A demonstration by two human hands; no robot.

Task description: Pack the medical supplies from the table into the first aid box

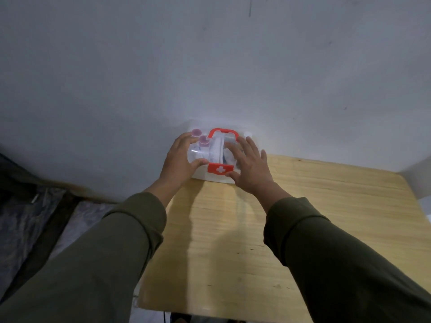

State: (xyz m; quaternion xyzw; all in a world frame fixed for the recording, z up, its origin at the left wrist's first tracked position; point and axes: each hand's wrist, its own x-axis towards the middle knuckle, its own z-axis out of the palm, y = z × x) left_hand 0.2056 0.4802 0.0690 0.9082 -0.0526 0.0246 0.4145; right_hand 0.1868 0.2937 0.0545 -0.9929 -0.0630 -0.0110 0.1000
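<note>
The clear plastic first aid box (211, 177) stands at the far left corner of the wooden table (303, 217), against the wall. It has a red handle (224, 131) on top and a red latch with a white cross (220, 169) on the front. Supplies show dimly through the lid, among them two containers with pink caps (204, 140). My left hand (180, 159) lies on the left side of the lid, thumb at the front edge. My right hand (249, 166) presses flat on the right side, fingers spread, thumb near the latch.
A grey-white wall (210, 66) rises right behind the box. Left of the table lie dark fabric and a patterned cloth (28, 206). The table's left edge runs close beside my left forearm.
</note>
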